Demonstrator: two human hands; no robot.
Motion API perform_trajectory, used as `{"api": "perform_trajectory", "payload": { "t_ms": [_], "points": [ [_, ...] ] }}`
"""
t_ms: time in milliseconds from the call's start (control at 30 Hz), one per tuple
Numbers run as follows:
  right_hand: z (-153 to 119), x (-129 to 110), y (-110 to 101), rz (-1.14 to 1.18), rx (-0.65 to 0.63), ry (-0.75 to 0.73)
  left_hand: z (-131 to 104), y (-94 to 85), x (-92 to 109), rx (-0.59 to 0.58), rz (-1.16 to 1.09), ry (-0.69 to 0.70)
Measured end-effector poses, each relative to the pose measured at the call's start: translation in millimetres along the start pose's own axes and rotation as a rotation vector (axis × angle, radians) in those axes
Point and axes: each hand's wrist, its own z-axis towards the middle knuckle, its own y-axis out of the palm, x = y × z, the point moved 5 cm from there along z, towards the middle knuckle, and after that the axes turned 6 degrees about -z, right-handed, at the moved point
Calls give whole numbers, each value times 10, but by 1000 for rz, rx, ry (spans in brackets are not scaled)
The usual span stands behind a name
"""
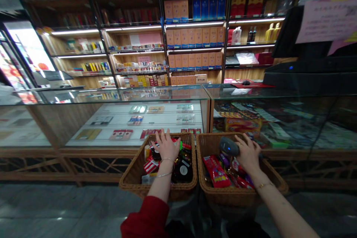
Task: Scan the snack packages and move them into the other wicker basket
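Observation:
My left hand [166, 148] is spread over the left wicker basket [131, 169], fingers apart; whether its fingertips touch the goods below, I cannot tell. That basket holds mixed packages, among them a round black pack with a white label [183, 171] and a red-and-white striped pack [151, 166]. My right hand [248, 154] is closed around a dark grey handheld barcode scanner [229, 146] with a small blue light, above the right wicker basket [279, 182]. A red snack bag [216, 171] lies in the right basket beside other shiny wrapped packets, partly hidden by my hand.
Behind the baskets stands a glass display counter [156, 95] with flat packs inside. A dark monitor [290, 41] with pink paper on it is at the right, a cable hanging down. Lit wall shelves [195, 46] hold rows of boxes. Grey tiled floor [69, 212] lies below.

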Motion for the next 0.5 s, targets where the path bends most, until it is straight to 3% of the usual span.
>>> {"api": "perform_trajectory", "payload": {
  "t_ms": [500],
  "points": [
    [51,3,-11,62,-38,19,-3,13,190,-47,16,98]
  ]
}}
